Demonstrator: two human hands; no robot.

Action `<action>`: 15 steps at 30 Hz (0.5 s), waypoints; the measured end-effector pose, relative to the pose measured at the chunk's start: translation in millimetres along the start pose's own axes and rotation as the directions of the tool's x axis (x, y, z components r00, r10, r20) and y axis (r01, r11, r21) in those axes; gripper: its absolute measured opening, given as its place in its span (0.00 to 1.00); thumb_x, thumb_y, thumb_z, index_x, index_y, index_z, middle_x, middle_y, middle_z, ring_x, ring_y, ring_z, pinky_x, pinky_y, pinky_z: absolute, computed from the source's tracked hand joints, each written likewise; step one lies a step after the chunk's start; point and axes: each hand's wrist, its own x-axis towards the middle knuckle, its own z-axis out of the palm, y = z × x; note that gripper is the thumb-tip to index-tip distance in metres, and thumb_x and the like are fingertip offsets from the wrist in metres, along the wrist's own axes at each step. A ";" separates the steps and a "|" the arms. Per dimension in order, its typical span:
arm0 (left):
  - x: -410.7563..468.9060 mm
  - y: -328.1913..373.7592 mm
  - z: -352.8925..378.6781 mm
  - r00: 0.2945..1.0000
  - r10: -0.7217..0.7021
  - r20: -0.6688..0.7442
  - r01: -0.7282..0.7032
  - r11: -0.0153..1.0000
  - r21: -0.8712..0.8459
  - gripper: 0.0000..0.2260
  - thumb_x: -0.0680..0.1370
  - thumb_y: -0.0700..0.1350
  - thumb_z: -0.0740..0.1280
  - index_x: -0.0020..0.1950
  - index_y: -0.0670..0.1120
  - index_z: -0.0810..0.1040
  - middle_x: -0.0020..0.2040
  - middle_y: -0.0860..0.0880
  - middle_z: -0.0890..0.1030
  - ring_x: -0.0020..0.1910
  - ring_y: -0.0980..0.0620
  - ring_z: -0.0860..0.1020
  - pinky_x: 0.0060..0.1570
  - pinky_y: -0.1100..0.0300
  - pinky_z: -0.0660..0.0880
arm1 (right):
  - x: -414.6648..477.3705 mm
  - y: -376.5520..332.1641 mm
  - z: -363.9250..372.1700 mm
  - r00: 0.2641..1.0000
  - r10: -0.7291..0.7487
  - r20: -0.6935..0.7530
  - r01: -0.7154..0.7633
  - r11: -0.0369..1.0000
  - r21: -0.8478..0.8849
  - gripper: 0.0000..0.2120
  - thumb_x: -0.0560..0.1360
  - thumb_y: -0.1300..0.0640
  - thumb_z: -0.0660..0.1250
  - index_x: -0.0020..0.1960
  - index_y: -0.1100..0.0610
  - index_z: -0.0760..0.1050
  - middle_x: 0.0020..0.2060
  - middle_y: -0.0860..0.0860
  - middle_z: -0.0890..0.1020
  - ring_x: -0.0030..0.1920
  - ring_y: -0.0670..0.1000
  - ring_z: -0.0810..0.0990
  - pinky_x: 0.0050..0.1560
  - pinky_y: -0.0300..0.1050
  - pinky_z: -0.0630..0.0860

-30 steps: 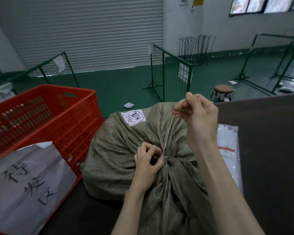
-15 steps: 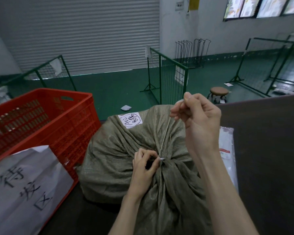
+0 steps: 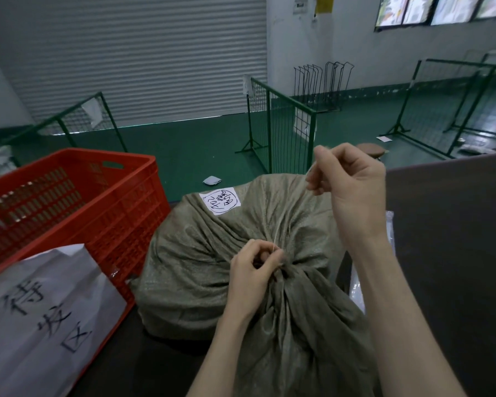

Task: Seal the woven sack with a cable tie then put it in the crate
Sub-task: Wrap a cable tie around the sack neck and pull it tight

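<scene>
Right hand (image 3: 352, 190), raised slightly higher than before, pinches the thin white cable tie (image 3: 278, 227) taut while left hand (image 3: 254, 270) grips the bunched olive woven sack (image 3: 212, 253) neck: sealing nearly complete.

left hand (image 3: 255, 270) hides the cable tie (image 3: 277, 233) head; stool (image 3: 371, 149) mostly behind right hand (image 3: 352, 184)

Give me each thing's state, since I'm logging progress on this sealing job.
woven sack: neck gathered, lying on the table, not in the crate.
cable tie: looped round the neck, tail pulled taut.
left hand: pinching the neck.
right hand: gripping the tail.
red crate: open.
</scene>
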 end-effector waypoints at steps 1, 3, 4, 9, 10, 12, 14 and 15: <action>1.0 1.3 -0.4 1.000 -0.015 0.000 0.015 1.000 -0.019 0.03 0.72 0.47 0.70 0.39 0.49 0.79 0.34 0.49 0.78 0.34 0.60 0.72 0.38 0.64 0.70 | 1.1 2.0 -4.8 1.000 0.004 0.008 -0.004 0.999 -0.034 0.09 0.75 0.58 0.68 0.37 0.58 0.75 0.29 0.51 0.79 0.30 0.47 0.77 0.31 0.38 0.73; 1.7 1.6 0.0 0.999 -0.049 0.018 0.050 0.998 -0.045 0.04 0.74 0.42 0.70 0.39 0.47 0.79 0.33 0.52 0.78 0.32 0.61 0.72 0.36 0.66 0.69 | 2.0 8.1 -16.4 0.999 0.023 0.029 -0.020 0.995 -0.093 0.05 0.73 0.58 0.70 0.40 0.55 0.75 0.34 0.55 0.81 0.34 0.49 0.78 0.32 0.37 0.74; 1.4 1.2 0.5 0.997 -0.066 0.024 0.068 0.996 -0.063 0.04 0.74 0.41 0.69 0.39 0.46 0.78 0.33 0.54 0.77 0.32 0.61 0.71 0.35 0.67 0.69 | 1.9 13.0 -22.9 0.999 0.034 0.039 -0.029 0.993 -0.118 0.05 0.73 0.58 0.71 0.41 0.54 0.76 0.37 0.57 0.81 0.36 0.49 0.78 0.33 0.38 0.75; -0.9 -3.3 1.6 0.989 -0.150 0.013 0.150 0.975 -0.164 0.08 0.76 0.40 0.67 0.37 0.48 0.75 0.35 0.52 0.76 0.34 0.58 0.71 0.37 0.64 0.69 | -7.8 59.7 -60.9 0.972 0.237 -0.003 -0.231 0.943 -0.241 0.05 0.73 0.61 0.70 0.43 0.52 0.76 0.41 0.54 0.82 0.39 0.48 0.80 0.38 0.40 0.77; -1.6 -5.1 0.9 0.986 -0.165 0.006 0.163 0.969 -0.188 0.09 0.76 0.40 0.67 0.37 0.49 0.75 0.35 0.52 0.76 0.34 0.57 0.72 0.38 0.62 0.69 | -11.9 74.4 -69.2 0.953 0.299 -0.036 -0.298 0.919 -0.259 0.06 0.73 0.62 0.69 0.42 0.52 0.76 0.40 0.54 0.81 0.38 0.49 0.79 0.38 0.41 0.76; -3.3 -7.6 -1.0 0.979 -0.201 -0.018 0.191 0.951 -0.245 0.09 0.76 0.39 0.67 0.37 0.48 0.75 0.35 0.50 0.77 0.35 0.55 0.73 0.40 0.60 0.70 | -23.3 107.7 -87.0 0.889 0.447 -0.098 -0.454 0.837 -0.306 0.08 0.72 0.65 0.68 0.39 0.54 0.75 0.37 0.55 0.80 0.34 0.50 0.77 0.35 0.42 0.72; -5.2 -9.3 -3.1 0.971 -0.234 -0.044 0.211 0.930 -0.300 0.08 0.76 0.36 0.66 0.38 0.45 0.75 0.32 0.50 0.78 0.34 0.55 0.75 0.40 0.62 0.72 | -39.4 138.5 -101.1 0.788 0.604 -0.119 -0.593 0.693 -0.410 0.09 0.73 0.67 0.65 0.37 0.56 0.74 0.35 0.57 0.79 0.30 0.50 0.74 0.31 0.41 0.69; -6.7 -10.1 -4.0 0.968 -0.246 -0.051 0.218 0.922 -0.321 0.07 0.76 0.35 0.66 0.39 0.43 0.75 0.30 0.51 0.79 0.33 0.57 0.76 0.40 0.65 0.74 | -49.0 151.0 -106.9 0.735 0.665 -0.128 -0.637 0.615 -0.465 0.09 0.73 0.68 0.64 0.36 0.58 0.74 0.34 0.58 0.79 0.29 0.51 0.73 0.31 0.41 0.69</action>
